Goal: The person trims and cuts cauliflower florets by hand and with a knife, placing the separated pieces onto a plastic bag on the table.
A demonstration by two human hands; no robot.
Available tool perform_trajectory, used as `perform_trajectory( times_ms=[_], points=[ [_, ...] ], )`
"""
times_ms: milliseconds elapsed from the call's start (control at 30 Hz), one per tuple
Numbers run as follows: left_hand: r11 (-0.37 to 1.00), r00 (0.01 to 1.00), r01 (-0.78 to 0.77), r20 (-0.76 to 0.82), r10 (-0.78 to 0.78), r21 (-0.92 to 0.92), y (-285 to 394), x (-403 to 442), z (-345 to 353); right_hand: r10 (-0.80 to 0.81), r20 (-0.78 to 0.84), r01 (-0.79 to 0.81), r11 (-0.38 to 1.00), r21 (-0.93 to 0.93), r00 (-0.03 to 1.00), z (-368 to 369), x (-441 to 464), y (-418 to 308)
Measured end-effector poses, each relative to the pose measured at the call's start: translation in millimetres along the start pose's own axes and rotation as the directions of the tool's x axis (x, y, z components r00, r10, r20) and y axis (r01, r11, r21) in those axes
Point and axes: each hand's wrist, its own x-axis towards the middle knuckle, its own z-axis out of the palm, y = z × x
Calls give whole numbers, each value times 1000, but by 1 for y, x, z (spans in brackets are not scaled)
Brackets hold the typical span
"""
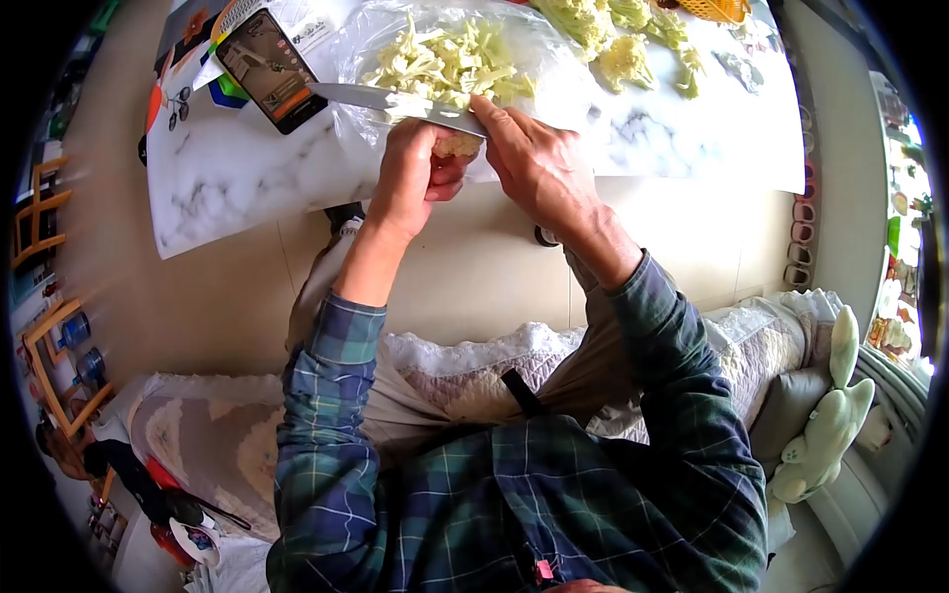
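My left hand [415, 173] is closed around a small piece of cauliflower [457, 145] near the table's front edge. In my right hand [542, 158] is the handle end of a knife [400, 103], whose broad blade points left and lies over the top of the cauliflower piece. Just behind the blade, a heap of cut cauliflower [445, 59] rests on a clear plastic bag [356, 44]. Larger cauliflower pieces [625, 61] lie at the back right of the marbled table [652, 143].
A phone [267, 71] with a lit screen lies left of the bag, beside keys [179, 107] and papers. An orange basket [717, 9] stands at the back right. Behind my legs is a quilted sofa [455, 361], with a plush toy [823, 435] at its right end.
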Motion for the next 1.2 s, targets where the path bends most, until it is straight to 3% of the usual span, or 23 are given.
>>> perform_trajectory(
  times_ms=[267, 333, 400, 533, 567, 600, 633, 667, 700, 800, 867, 933, 1000, 1100, 1200],
  points=[
    [999, 997, 8, -70, -11, -34, 2, -1, -1, 15, 43, -15, 1000, -10, 999, 3, -7, 16],
    [999, 1000, 18, 6, -18, 32, 3, -3, -11, 36, 57, -34, 999, -21, 998, -2, -10, 22],
    [998, 997, -39, 63, 35, 56, 10, -4, -13, 219, 126, -217, 976, -30, 968, -8, -10, 29],
    [1000, 999, -2, -48, 3, 22, 4, 4, -5, 149, 18, -150, 983, 107, 989, -4, -7, 14],
    [998, 999, -47, 19, 46, 49, 5, 2, -2, 207, 49, -212, 952, 222, 977, -4, -5, 12],
    [998, 999, -42, 18, 41, 50, 5, 1, 3, 211, 51, -217, 950, 224, 976, -4, -1, 8],
    [990, 995, -94, -4, 95, 107, 5, 0, 11, 339, 125, -356, 801, 482, 932, -3, 5, 3],
    [975, 988, -147, -21, 153, 164, 6, 1, 15, 431, 230, -460, 567, 683, 873, -4, 11, 0],
    [929, 964, -260, 20, 265, 263, 3, 5, 11, 463, 277, -498, 469, 729, 842, -7, 14, -3],
    [893, 937, -340, 19, 350, 294, -4, 12, 7, 451, 405, -576, 356, 736, 796, -14, 26, -9],
    [842, 924, -372, 70, 376, 389, 0, 11, 6, 477, 360, -537, 310, 785, 802, -5, 26, -6],
    [924, 948, -315, 112, 297, 217, 3, 12, 6, 542, 334, -520, 232, 822, 771, 0, 27, 2],
    [931, 952, -300, 122, 280, 208, 8, 12, 5, 519, 414, -537, 105, 837, 748, -4, 27, 6],
    [934, 954, -287, 153, 258, 212, 8, 11, 4, 522, 441, -589, 154, 793, 730, -10, 28, 6],
    [915, 965, -261, 78, 249, 307, 15, 9, 3, 536, 414, -539, 94, 837, 736, -8, 28, 13]
  ],
)
